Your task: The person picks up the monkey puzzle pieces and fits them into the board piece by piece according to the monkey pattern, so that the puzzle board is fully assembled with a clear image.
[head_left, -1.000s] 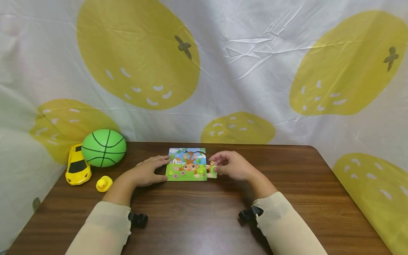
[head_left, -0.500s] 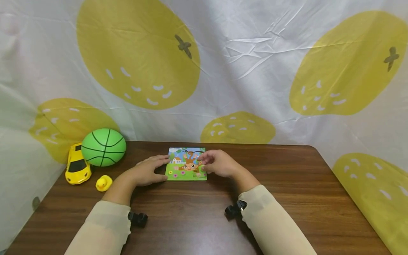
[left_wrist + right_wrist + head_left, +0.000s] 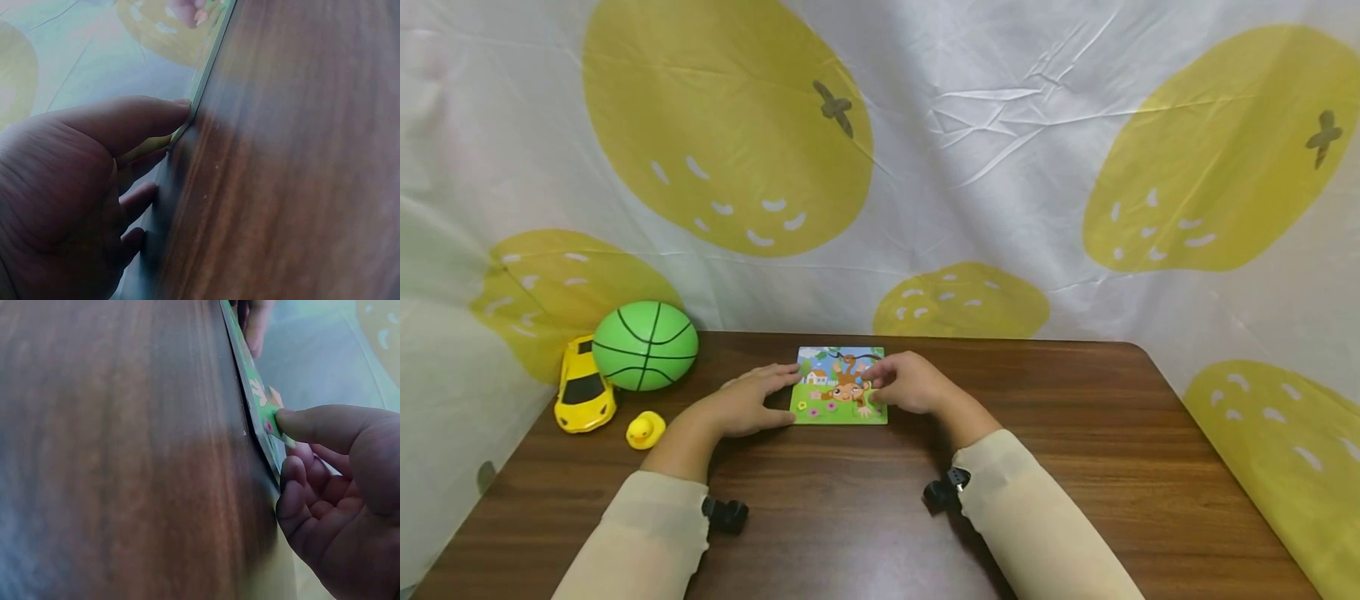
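A flat monkey jigsaw puzzle [image 3: 831, 408] lies near the far edge of the table, its picture showing a monkey, a house and flowers. Along its left side rests my left hand [image 3: 748, 404], thumb at the near corner and fingertips at the upper left edge. In the left wrist view its thumb [image 3: 153, 115] is extended against the puzzle's edge. My right hand [image 3: 917, 385] pinches a green jigsaw piece [image 3: 270, 417] between thumb and fingers. That piece is tilted over the puzzle's lower right part, and the pinching fingers partly hide it.
At the table's left stand a green ball [image 3: 645, 346] with black lines, a yellow toy car [image 3: 583, 392] and a yellow rubber duck [image 3: 645, 430]. A white cloth [image 3: 985, 200] printed with yellow fruit hangs behind the brown wooden table [image 3: 850, 517].
My right hand has moved left, carrying the jigsaw piece from beside the puzzle to over its lower right part. The left hand has stayed in place.
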The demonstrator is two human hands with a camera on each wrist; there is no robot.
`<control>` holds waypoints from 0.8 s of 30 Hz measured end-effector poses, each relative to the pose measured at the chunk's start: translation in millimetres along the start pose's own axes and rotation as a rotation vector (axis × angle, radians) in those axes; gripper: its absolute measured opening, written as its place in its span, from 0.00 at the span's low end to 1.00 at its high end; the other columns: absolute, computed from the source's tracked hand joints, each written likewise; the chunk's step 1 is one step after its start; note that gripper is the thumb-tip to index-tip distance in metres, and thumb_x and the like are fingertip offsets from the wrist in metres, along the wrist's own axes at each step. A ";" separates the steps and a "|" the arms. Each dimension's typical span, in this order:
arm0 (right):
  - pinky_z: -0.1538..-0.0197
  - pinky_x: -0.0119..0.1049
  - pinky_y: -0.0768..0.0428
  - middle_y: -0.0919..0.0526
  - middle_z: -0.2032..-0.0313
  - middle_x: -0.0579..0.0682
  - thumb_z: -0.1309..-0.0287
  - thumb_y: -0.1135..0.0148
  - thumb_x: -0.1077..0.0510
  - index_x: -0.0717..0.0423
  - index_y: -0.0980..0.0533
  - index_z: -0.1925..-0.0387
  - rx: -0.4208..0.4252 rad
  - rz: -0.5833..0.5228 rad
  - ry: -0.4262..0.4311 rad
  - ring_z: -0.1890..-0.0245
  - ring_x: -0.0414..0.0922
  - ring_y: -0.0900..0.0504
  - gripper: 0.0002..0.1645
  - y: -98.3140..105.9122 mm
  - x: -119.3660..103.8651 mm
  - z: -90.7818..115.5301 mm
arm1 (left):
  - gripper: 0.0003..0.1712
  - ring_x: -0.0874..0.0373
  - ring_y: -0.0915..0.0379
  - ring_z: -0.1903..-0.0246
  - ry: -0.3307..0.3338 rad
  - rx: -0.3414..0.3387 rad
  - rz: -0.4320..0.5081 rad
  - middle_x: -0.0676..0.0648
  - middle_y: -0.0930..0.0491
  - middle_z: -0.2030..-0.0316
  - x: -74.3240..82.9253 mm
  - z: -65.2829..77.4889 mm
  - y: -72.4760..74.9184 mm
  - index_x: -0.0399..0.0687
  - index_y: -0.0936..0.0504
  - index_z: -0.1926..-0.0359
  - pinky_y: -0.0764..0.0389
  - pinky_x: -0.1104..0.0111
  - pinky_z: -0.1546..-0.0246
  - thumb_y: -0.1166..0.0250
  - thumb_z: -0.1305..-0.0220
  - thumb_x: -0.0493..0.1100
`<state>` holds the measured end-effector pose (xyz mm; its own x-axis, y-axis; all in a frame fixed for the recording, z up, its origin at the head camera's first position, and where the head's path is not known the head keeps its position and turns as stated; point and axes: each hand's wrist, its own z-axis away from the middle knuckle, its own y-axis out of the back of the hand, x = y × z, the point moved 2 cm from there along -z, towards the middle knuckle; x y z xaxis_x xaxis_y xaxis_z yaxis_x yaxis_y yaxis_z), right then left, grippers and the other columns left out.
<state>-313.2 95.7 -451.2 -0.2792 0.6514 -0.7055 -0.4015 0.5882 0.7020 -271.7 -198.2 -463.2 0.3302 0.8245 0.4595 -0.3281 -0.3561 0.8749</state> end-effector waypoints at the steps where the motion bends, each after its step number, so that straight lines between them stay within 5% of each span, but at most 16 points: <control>1: 0.53 0.32 0.21 0.12 0.61 0.45 0.40 0.23 0.59 0.52 0.11 0.47 -0.007 0.011 -0.010 0.60 0.38 0.19 0.19 -0.3 -0.5 -0.6 | 0.44 0.34 0.51 0.16 -0.001 -0.001 0.001 0.46 0.41 0.16 0.1 0.0 0.1 0.51 0.33 0.18 0.48 0.26 0.23 0.32 0.28 0.60; 12: 0.58 0.32 0.23 0.16 0.63 0.43 0.41 0.21 0.57 0.50 0.11 0.50 -0.050 0.027 -0.076 0.63 0.39 0.21 0.16 -2.2 -1.3 -3.4 | 0.44 0.35 0.52 0.15 -0.001 0.001 -0.001 0.46 0.41 0.16 -1.0 -1.0 -0.8 0.52 0.33 0.18 0.48 0.26 0.23 0.32 0.28 0.60; 24: 0.59 0.31 0.23 0.14 0.68 0.42 0.41 0.21 0.57 0.51 0.09 0.54 -0.052 0.086 -0.055 0.66 0.37 0.21 0.13 -1.2 -2.1 -3.5 | 0.44 0.36 0.52 0.15 0.003 0.001 0.004 0.47 0.41 0.15 -0.3 -0.7 -0.4 0.52 0.33 0.18 0.48 0.26 0.23 0.32 0.29 0.60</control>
<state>-315.2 92.0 -450.9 -0.2673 0.7247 -0.6351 -0.4234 0.5038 0.7530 -272.2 -198.0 -463.8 0.3262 0.8245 0.4624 -0.3285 -0.3598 0.8733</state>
